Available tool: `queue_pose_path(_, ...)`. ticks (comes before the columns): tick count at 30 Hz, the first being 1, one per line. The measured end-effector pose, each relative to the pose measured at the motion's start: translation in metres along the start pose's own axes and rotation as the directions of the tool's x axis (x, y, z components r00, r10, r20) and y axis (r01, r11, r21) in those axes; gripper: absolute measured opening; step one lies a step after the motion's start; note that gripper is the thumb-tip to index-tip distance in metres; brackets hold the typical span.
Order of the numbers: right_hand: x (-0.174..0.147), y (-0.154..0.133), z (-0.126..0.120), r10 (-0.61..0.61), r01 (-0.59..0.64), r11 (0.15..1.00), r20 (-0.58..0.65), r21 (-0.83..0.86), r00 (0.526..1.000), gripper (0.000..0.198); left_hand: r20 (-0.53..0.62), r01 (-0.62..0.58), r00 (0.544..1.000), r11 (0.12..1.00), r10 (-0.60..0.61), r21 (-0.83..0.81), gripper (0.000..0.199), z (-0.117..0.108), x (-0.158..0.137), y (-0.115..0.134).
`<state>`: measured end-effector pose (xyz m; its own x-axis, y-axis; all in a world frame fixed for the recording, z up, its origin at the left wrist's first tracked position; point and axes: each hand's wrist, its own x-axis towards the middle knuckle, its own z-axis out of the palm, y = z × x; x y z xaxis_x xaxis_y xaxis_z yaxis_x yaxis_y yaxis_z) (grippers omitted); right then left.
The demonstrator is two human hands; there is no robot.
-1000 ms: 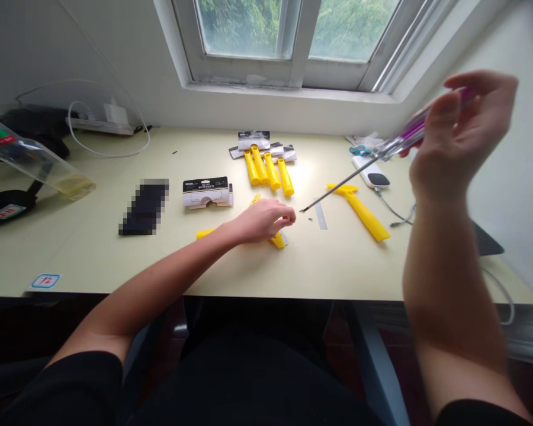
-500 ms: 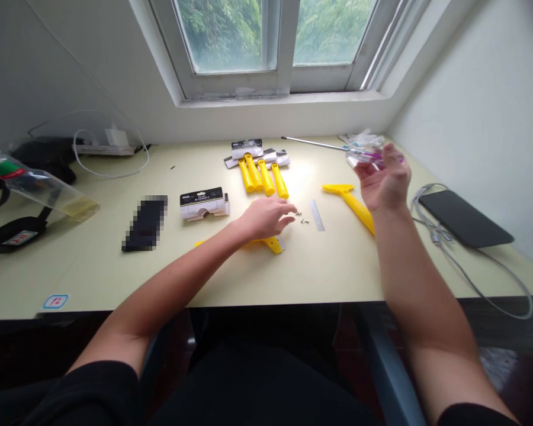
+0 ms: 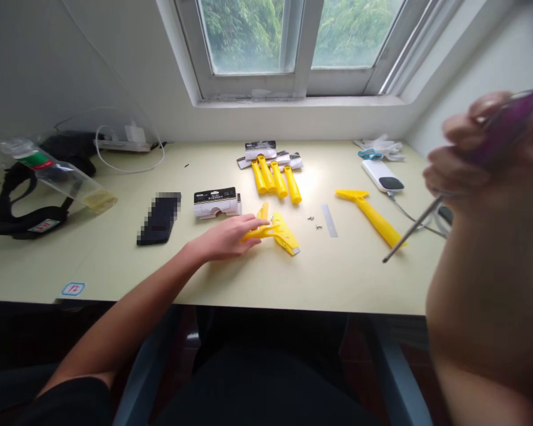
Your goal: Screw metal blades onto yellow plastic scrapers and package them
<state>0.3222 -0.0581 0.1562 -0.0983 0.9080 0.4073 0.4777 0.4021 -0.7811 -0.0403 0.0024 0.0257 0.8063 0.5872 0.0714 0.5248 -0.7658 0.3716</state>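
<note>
Our hands are well apart. The left hand is closed on the handle of a yellow scraper, index finger along the far side and thumb along the near side. The handle's long axis runs out rightward from our grip, and the head sits just past the fingertips, set across the handle: one end points away from us, the other toward us and a little to the right, where a small strip of metal shows. Beside the index fingertip is another yellow piece, partly covered; we cannot tell whether it belongs to the same tool. Our right hand, raised and blurred, has its fingers wrapped around the purple handle of a screwdriver. Its long axis slopes down from that fist, the tip pointing leftward and back toward us, well apart from the scraper in the left hand. Between the hands, small screws lie nearest the left one, and just right of them a flat metal blade lies lengthwise away from us. A second yellow scraper lies left of the right hand, head pointing away and leftward, handle slanting back toward us.
</note>
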Motion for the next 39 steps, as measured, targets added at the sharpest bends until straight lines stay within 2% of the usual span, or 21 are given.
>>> queue_pose_path(1,0.001,-0.010,0.007,0.001,0.000,1.000,0.151,-0.010,0.988,0.038,-0.039,0.013,0.999,0.999,-0.015,-0.042,0.040,-0.005,0.002,-0.003)
queue_pose_path(2,0.003,-0.015,0.017,0.010,-0.001,1.000,0.298,-0.029,0.955,0.031,-0.080,0.041,0.996,0.996,-0.047,-0.074,0.040,-0.010,0.004,-0.006)
queue_pose_path(4,0.008,-0.013,0.046,0.105,0.064,0.957,0.545,-0.282,0.832,0.030,-0.127,0.118,0.983,0.987,-0.131,-0.106,0.042,-0.019,0.006,-0.011)
queue_pose_path(6,0.010,0.004,0.080,0.142,0.176,0.885,0.609,-0.432,0.780,0.035,-0.146,0.176,0.970,0.976,-0.195,-0.131,0.043,-0.020,0.007,-0.015)
queue_pose_path(8,0.010,0.027,0.110,0.175,0.237,0.867,0.713,-0.439,0.679,0.045,-0.158,0.203,0.960,0.963,-0.232,-0.178,0.041,-0.015,0.007,-0.018)
queue_pose_path(10,0.008,0.049,0.131,0.150,0.284,0.875,0.779,-0.391,0.609,0.054,-0.166,0.217,0.952,0.949,-0.257,-0.227,0.042,-0.007,0.007,-0.020)
queue_pose_path(13,0.009,0.068,0.144,0.109,0.304,0.891,0.809,-0.337,0.577,0.062,-0.174,0.220,0.947,0.941,-0.269,-0.257,0.047,0.003,0.006,-0.022)
queue_pose_path(17,0.015,0.068,0.149,0.114,0.279,0.911,0.834,-0.304,0.539,0.058,-0.181,0.217,0.942,0.926,-0.281,-0.308,0.049,0.003,0.003,-0.025)
queue_pose_path(19,0.016,0.063,0.149,0.134,0.274,0.906,0.832,-0.324,0.539,0.051,-0.183,0.218,0.940,0.920,-0.288,-0.327,0.049,0.001,0.002,-0.026)
queue_pose_path(22,0.013,0.056,0.140,0.171,0.275,0.882,0.803,-0.383,0.571,0.046,-0.195,0.211,0.938,0.918,-0.286,-0.335,0.048,0.000,0.000,-0.028)
queue_pose_path(27,0.011,0.060,0.096,0.297,0.247,0.778,0.684,-0.578,0.666,0.044,-0.189,0.219,0.938,0.920,-0.290,-0.326,0.046,0.000,-0.001,-0.029)
queue_pose_path(29,0.012,0.068,0.080,0.371,0.218,0.728,0.642,-0.650,0.671,0.042,-0.190,0.224,0.937,0.920,-0.295,-0.321,0.046,-0.001,-0.001,-0.029)
queue_pose_path(31,0.013,0.077,0.071,0.416,0.203,0.707,0.630,-0.678,0.656,0.040,-0.194,0.227,0.935,0.920,-0.298,-0.321,0.046,-0.002,-0.001,-0.029)
queue_pose_path(35,0.015,0.088,0.069,0.437,0.197,0.703,0.634,-0.683,0.638,0.043,-0.185,0.245,0.929,0.908,-0.321,-0.341,0.046,-0.003,0.000,-0.029)
queue_pose_path(39,0.011,0.078,0.084,0.360,0.199,0.744,0.633,-0.638,0.685,0.044,-0.190,0.273,0.914,0.891,-0.358,-0.363,0.047,-0.004,0.000,-0.030)
